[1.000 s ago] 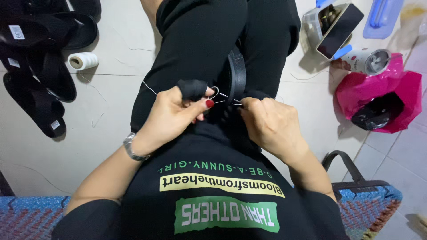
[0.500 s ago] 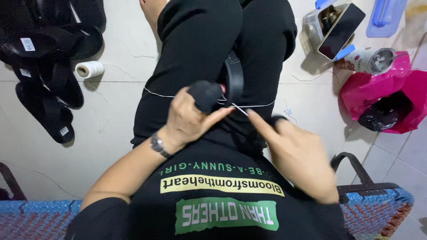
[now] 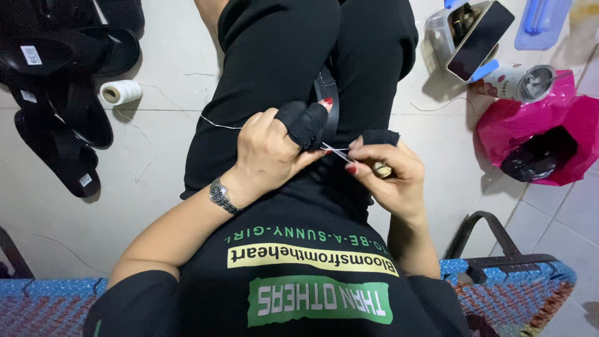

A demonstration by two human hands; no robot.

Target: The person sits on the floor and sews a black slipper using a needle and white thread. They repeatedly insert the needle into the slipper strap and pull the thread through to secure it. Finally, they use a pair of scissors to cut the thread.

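Note:
My left hand (image 3: 271, 153), with a watch on its wrist and a black cloth guard on one finger, is closed on a black strap (image 3: 326, 100) that lies on my lap. Its thumb presses against the strap. A white thread (image 3: 218, 125) runs out leftward from behind this hand. My right hand (image 3: 388, 175), which also wears a black finger guard, pinches a thin needle (image 3: 337, 151) between the two hands. The needle's tip points toward the left hand's fingers. I sit in black trousers and a black shirt.
A spool of white thread (image 3: 121, 92) lies on the tiled floor at left, beside several black sandals (image 3: 62, 112). At right are a phone (image 3: 480, 37) on a clear box, a drink can (image 3: 521, 81), a pink bag (image 3: 549, 131) and a blue lid (image 3: 541, 19). A woven mat (image 3: 518, 290) lies under me.
Half a second ago the thread was stretched wide across my lap. Now the hands have come back together, and the right hand pinches the needle close to the left fingers.

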